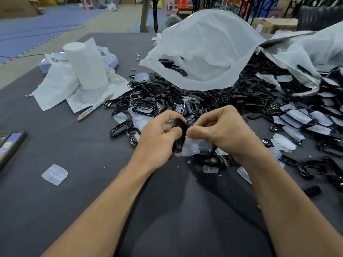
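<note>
Both hands are close together over the near-middle of the dark grey bench [74, 149], right in front of the big heap. The left hand [157, 134] has its fingers [171, 115] curled tight round a black plastic piece [181, 133], with the thumb pressed on its side, holding it more or less on end just above the bench top. The right hand [222, 128] is right beside it with its fingers curled in too, thumb and forefinger pinching a clear soft pad [190, 148] that touches the lower edge of the black piece. Can't tell if the pad is seated into it or only lying against it. Straight behind the hands is a pile of glossy black frames [148, 102] with more clear pads mixed in, lying at the mouth of a big white bag [204, 49] that's propped open. Off to the right there's a second bag [311, 47] over a mound of black perforated bits [259, 88], and nearer, rows of black pieces with clear pads on them [300, 117]. On the left side there's a white roll [85, 65] standing upright on a printed sheet of paper [81, 99], and a pen [94, 107] lying at the sheet's near edge. One lone clear pad [54, 174] sits well apart from the rest, and what looks like a phone [9, 145] pokes in at the bench's left edge.
</note>
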Motion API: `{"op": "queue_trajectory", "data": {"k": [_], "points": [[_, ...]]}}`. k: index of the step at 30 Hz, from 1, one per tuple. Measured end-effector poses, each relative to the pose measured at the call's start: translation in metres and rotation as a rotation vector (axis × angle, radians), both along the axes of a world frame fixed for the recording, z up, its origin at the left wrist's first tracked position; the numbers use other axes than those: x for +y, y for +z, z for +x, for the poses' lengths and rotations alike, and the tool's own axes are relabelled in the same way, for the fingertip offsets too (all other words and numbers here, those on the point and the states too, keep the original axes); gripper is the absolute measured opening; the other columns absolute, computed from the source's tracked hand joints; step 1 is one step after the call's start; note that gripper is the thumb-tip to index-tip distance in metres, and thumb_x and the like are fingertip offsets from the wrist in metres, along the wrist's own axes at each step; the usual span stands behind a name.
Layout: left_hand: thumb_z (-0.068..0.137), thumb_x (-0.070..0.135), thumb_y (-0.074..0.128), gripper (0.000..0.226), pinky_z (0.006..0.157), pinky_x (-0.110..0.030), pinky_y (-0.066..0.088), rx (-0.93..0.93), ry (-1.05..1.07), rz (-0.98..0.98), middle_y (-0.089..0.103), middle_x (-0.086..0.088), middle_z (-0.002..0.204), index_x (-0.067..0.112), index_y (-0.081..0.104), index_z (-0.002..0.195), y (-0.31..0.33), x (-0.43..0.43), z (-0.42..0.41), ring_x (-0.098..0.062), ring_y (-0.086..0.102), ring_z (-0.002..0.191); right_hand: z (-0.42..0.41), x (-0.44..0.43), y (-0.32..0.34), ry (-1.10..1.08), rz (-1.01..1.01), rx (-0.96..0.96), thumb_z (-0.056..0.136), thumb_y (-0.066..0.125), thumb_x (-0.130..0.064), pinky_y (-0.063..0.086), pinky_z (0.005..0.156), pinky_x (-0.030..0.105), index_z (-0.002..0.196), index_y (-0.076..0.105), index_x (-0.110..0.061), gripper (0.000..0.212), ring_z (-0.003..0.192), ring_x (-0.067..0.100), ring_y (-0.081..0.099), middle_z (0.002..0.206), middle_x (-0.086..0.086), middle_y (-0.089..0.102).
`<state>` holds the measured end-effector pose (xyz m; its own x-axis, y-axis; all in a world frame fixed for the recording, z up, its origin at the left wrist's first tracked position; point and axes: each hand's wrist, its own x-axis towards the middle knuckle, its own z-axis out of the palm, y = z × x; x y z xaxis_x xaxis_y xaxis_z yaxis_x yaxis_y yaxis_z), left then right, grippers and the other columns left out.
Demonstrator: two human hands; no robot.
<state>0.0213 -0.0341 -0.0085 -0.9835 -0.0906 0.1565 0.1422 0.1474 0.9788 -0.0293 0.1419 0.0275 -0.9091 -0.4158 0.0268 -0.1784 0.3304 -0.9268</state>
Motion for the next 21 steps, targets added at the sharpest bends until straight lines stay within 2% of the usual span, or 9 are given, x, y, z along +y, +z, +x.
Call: {"op": "queue_trajectory", "data": {"k": [3,5,8,10,12,14,15,18,21], "points": [[0.090,0.008,0.055,0.030,0.044,-0.027,0.048,-0.053,-0.079,-0.100,0.074,-0.014,0.074,0.034,0.068,0.097,-0.001,0.003,0.001,-0.022,0.063,0.046,-0.001,0.002,0.003,-0.080,-0.206,-0.057,0.081,0.086,-0.019,0.035,0.040,0.018,0.064,0.079,-0.018,0.018,0.040,0.009,0.041,0.053,0.003,0.064],[0.088,0.008,0.054,0.030,0.044,-0.028,0.048,-0.072,-0.057,-0.092,0.074,-0.014,0.073,0.033,0.069,0.094,-0.002,0.004,0.002,-0.026,0.065,0.047,0.000,0.000,0.005,-0.121,-0.284,-0.099,0.084,0.082,-0.028,0.037,0.042,0.018,0.063,0.078,-0.016,0.024,0.040,0.011,0.043,0.051,0.004,0.064],[0.089,0.001,0.054,0.034,0.037,-0.024,0.042,-0.066,0.063,0.004,0.077,-0.009,0.076,0.031,0.070,0.091,0.000,0.002,0.001,-0.030,0.067,0.045,0.004,-0.007,0.006,-0.152,-0.370,-0.155,0.085,0.071,-0.048,0.043,0.049,0.021,0.068,0.076,-0.007,0.044,0.048,0.020,0.053,0.068,0.022,0.073],[0.091,-0.003,0.054,0.034,0.035,-0.022,0.039,-0.054,0.131,0.094,0.078,-0.010,0.077,0.027,0.070,0.093,0.002,-0.001,-0.001,-0.029,0.067,0.046,0.004,-0.011,0.003,-0.165,-0.383,-0.162,0.093,0.074,-0.030,0.046,0.050,0.021,0.077,0.078,-0.003,0.031,0.052,0.023,0.056,0.075,0.029,0.073],[0.095,-0.004,0.053,0.030,0.038,-0.024,0.044,-0.054,0.158,0.174,0.077,-0.010,0.076,0.021,0.069,0.096,0.003,-0.002,-0.002,-0.030,0.067,0.049,0.005,-0.014,0.001,-0.169,-0.379,-0.174,0.089,0.075,-0.004,0.049,0.055,0.022,0.091,0.079,-0.008,0.006,0.063,0.027,0.059,0.073,0.020,0.073],[0.099,-0.005,0.052,0.027,0.042,-0.029,0.053,-0.056,0.170,0.224,0.074,-0.009,0.071,0.017,0.066,0.099,0.004,-0.001,-0.003,-0.032,0.070,0.052,0.006,-0.017,-0.002,-0.157,-0.405,-0.190,0.089,0.069,0.006,0.050,0.058,0.023,0.105,0.077,-0.012,0.026,0.067,0.029,0.057,0.066,0.005,0.070],[0.100,-0.005,0.051,0.026,0.045,-0.031,0.056,-0.053,0.177,0.223,0.073,-0.010,0.071,0.017,0.065,0.100,0.004,0.000,-0.003,-0.032,0.072,0.055,0.007,-0.018,-0.002,-0.156,-0.418,-0.194,0.090,0.067,0.009,0.050,0.059,0.025,0.107,0.076,-0.012,0.028,0.066,0.029,0.057,0.067,0.003,0.070],[0.101,-0.006,0.051,0.027,0.050,-0.032,0.060,-0.022,0.194,0.194,0.071,-0.004,0.068,0.019,0.063,0.103,0.003,0.003,-0.003,-0.025,0.075,0.063,0.012,-0.023,-0.001,-0.172,-0.433,-0.211,0.091,0.064,0.010,0.048,0.059,0.028,0.097,0.075,-0.007,0.021,0.063,0.023,0.069,0.079,0.012,0.076],[0.099,-0.006,0.053,0.029,0.053,-0.034,0.061,-0.002,0.226,0.172,0.069,0.000,0.068,0.022,0.063,0.100,0.001,0.002,-0.005,-0.018,0.070,0.064,0.015,-0.026,-0.004,-0.207,-0.451,-0.236,0.088,0.068,0.009,0.052,0.056,0.025,0.082,0.067,-0.010,0.019,0.072,0.022,0.076,0.082,0.015,0.077]]}}
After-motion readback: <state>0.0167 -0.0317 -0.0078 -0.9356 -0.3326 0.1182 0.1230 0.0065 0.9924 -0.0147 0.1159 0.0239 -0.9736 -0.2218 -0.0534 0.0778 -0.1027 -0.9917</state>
